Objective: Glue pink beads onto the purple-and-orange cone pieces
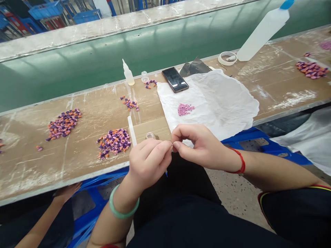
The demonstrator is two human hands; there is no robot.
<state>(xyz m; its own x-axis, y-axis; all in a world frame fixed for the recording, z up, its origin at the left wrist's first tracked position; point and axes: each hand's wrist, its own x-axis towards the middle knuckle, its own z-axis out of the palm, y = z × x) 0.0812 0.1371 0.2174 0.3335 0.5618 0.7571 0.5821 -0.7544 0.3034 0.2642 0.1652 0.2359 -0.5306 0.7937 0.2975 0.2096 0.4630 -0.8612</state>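
Note:
My left hand [148, 160] and my right hand [198, 144] meet fingertip to fingertip just in front of the bench edge, both pinched shut on something tiny I cannot make out. A thin blue-tipped tool [166, 174] sticks down from under my left hand. Just beyond the hands lie a pile of purple and orange pieces [114, 142], a white strip [131, 130] and a small clear jar [150, 135]. A small heap of pink beads [185, 109] rests on a white sheet [219, 103].
More purple-orange piles [64, 123] [311, 69] sit on the brown bench [31, 162]. A glue bottle [128, 73], phone [175, 79], tape roll [227, 58] and large white bottle [262, 32] stand along the back. Another person's hand [66, 193] shows at lower left.

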